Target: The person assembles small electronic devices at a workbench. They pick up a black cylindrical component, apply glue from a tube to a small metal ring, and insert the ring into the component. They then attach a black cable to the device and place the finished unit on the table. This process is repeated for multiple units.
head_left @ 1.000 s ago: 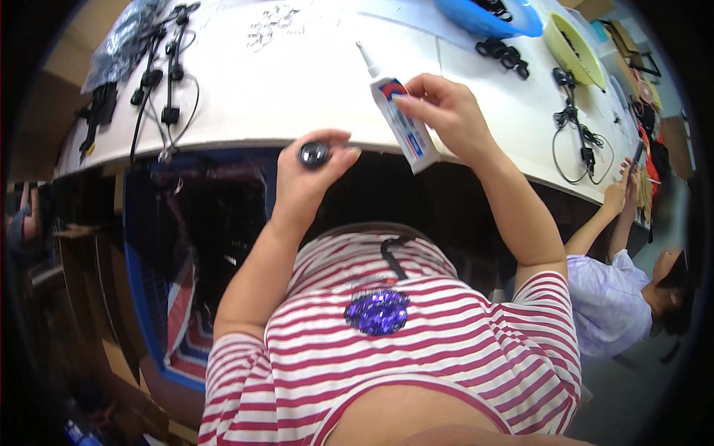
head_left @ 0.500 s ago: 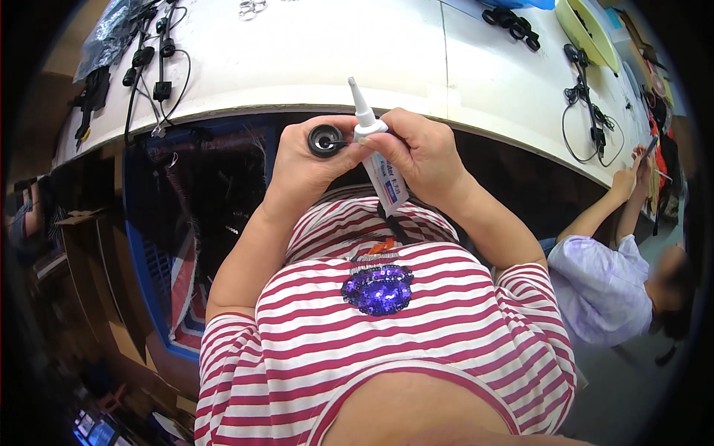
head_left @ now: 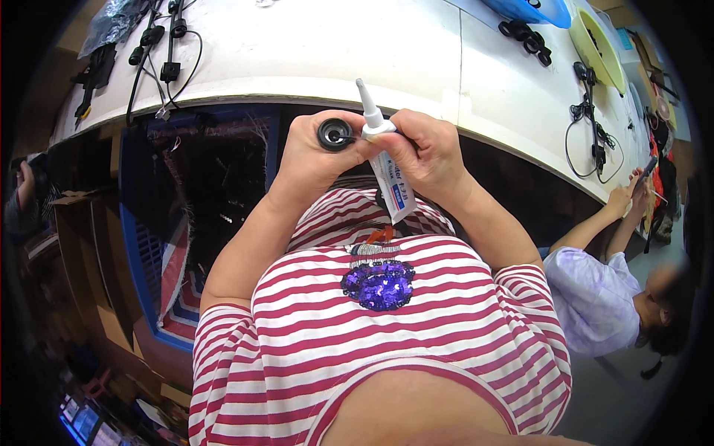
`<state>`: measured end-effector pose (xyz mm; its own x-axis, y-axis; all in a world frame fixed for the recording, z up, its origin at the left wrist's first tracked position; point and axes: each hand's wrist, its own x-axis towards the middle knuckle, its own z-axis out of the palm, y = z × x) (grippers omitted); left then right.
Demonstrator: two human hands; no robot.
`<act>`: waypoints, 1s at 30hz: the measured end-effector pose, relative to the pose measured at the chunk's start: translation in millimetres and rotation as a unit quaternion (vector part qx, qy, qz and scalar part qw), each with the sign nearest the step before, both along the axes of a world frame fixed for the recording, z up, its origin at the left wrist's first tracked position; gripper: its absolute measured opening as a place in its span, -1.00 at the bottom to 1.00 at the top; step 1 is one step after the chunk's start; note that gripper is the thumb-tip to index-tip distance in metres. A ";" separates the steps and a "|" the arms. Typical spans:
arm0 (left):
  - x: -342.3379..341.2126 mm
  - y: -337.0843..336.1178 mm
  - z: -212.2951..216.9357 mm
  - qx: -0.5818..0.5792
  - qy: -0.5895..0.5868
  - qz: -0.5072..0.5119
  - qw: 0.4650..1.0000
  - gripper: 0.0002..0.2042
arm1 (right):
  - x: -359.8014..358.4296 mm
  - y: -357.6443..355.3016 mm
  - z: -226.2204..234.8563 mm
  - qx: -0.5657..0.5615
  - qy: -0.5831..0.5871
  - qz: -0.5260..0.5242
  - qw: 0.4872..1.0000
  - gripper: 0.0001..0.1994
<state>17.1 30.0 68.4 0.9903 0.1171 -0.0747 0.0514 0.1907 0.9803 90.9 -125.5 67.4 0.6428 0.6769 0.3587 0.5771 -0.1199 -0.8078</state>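
My left hand [head_left: 312,156] is closed around a black round hollow part [head_left: 335,134], whose open ring end faces up. Inside the ring a lighter, shiny spot shows. My right hand [head_left: 430,152] pinches a white tube [head_left: 394,186] just below its long tapered nozzle [head_left: 367,100]. The tube's nozzle points up and away, and its flat end hangs toward my striped shirt. Both hands meet in front of the table edge, thumbs close together. A thin dark piece spans the gap between the ring and the tube; what it is I cannot tell.
A white table [head_left: 297,52] runs across the far side. Black cabled devices [head_left: 171,70] lie at its left, others [head_left: 593,119] at its right. Black rings [head_left: 525,41] and a yellow basin [head_left: 591,56] stand far right. A blue crate [head_left: 137,245] is left; a co-worker [head_left: 595,293] sits right.
The view has shifted a little, so the table things sit slightly to the right and lower. Both hands keep their holds on the black part and the tube.
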 end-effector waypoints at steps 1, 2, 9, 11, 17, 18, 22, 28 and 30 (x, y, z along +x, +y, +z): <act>0.1 0.6 0.2 0.000 -0.002 -0.003 1.000 -0.81 | 0.2 0.5 1.3 -0.001 -0.001 0.001 1.000 -0.80; 0.2 1.0 -0.4 0.001 -0.002 -0.002 1.000 -0.82 | 0.5 0.9 1.9 -0.002 -0.001 0.003 1.000 -0.80; 1.7 1.1 -3.9 -0.006 0.002 -0.009 1.000 -0.82 | 2.2 0.2 0.8 -0.005 0.002 0.004 1.000 -0.79; 3.8 1.5 -2.4 -0.009 0.003 -0.020 1.000 -0.82 | 3.9 -1.2 5.5 -0.008 0.014 0.000 1.000 -0.78; 12.3 9.2 7.5 0.004 0.004 -0.055 0.998 -0.76 | 22.7 -11.3 33.8 -0.040 0.055 0.066 0.996 -0.79; 13.5 11.0 7.9 0.056 -0.019 -0.053 0.997 -0.77 | 25.1 -14.7 40.4 -0.039 0.109 0.085 0.990 -0.79; 17.3 16.8 4.0 0.161 -0.096 -0.055 0.981 -0.77 | 33.9 -26.0 59.2 -0.009 0.525 0.193 0.829 -0.78; 14.3 21.4 -4.2 0.163 -0.114 -0.062 0.978 -0.82 | 29.5 -20.0 53.2 0.011 0.647 0.148 0.748 -0.75; 11.9 21.8 -7.3 0.152 -0.110 -0.067 0.980 -0.82 | 29.5 -19.6 49.6 0.005 0.646 0.176 0.743 -0.75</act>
